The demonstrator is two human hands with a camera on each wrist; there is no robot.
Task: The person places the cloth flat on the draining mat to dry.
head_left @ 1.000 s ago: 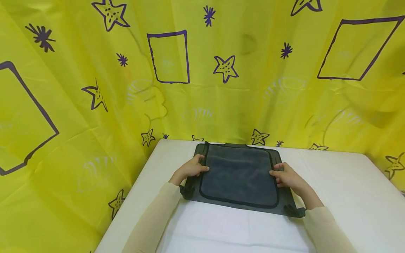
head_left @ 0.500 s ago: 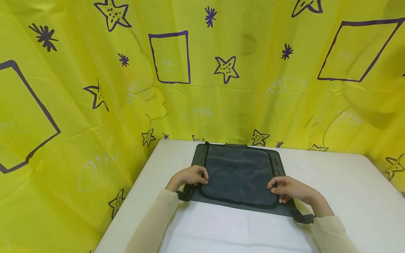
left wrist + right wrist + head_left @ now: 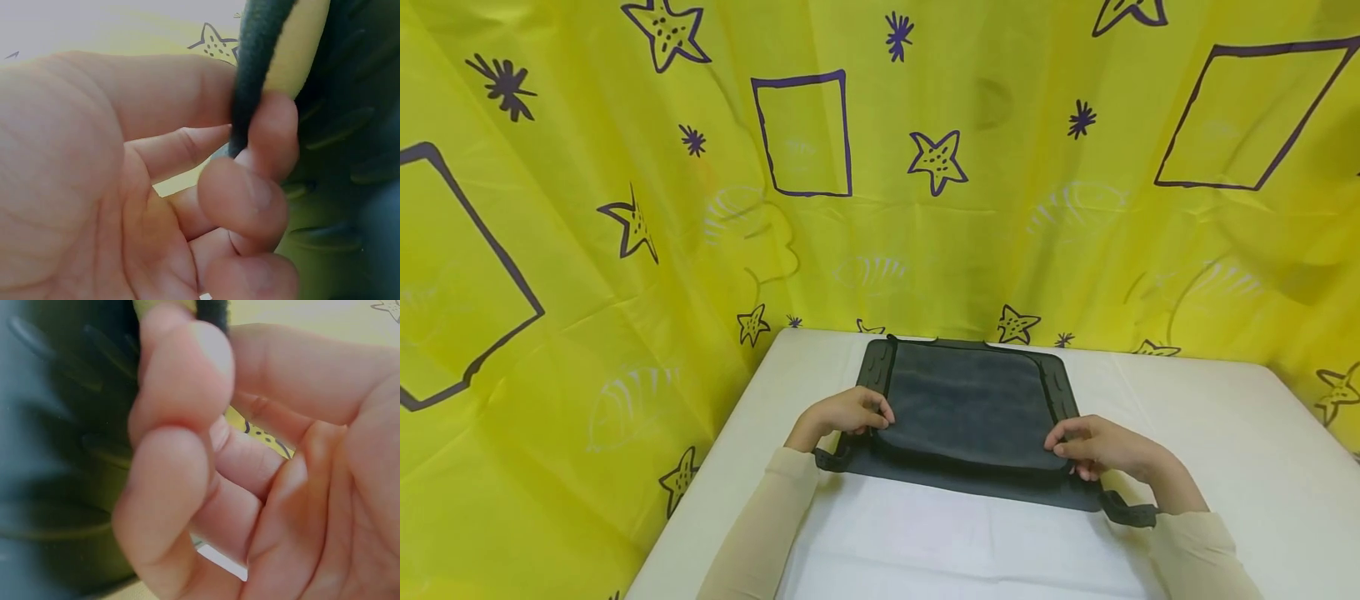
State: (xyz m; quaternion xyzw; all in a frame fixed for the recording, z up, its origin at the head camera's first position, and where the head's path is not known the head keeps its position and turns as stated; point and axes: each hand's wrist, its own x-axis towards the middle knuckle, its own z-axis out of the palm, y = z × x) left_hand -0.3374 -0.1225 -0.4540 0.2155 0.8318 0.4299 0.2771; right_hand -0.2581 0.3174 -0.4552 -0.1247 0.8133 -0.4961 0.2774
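Observation:
A dark, rounded rectangular panel with black fabric-like edging (image 3: 966, 408) lies over a larger dark grey board with raised ridges (image 3: 977, 487). Its near edge is raised off the board, while the far edge rests low. At the near left corner my left hand (image 3: 846, 411) pinches the panel; in the left wrist view, thumb and fingers of the left hand (image 3: 156, 162) close on its edging (image 3: 253, 69). My right hand (image 3: 1108, 450) pinches the near right corner. The right wrist view shows curled fingers of the right hand (image 3: 250, 456) on the black edging (image 3: 212, 315).
Under the board is a table with a white cover (image 3: 925, 537). A yellow curtain with purple star and rectangle drawings (image 3: 925, 233) hangs right behind the table and along its left side. Black wrist bands (image 3: 1127, 510) sit on both wrists.
Both hands have slid from the panel's side edges toward its near corners. The near edge of the panel has since risen off the board.

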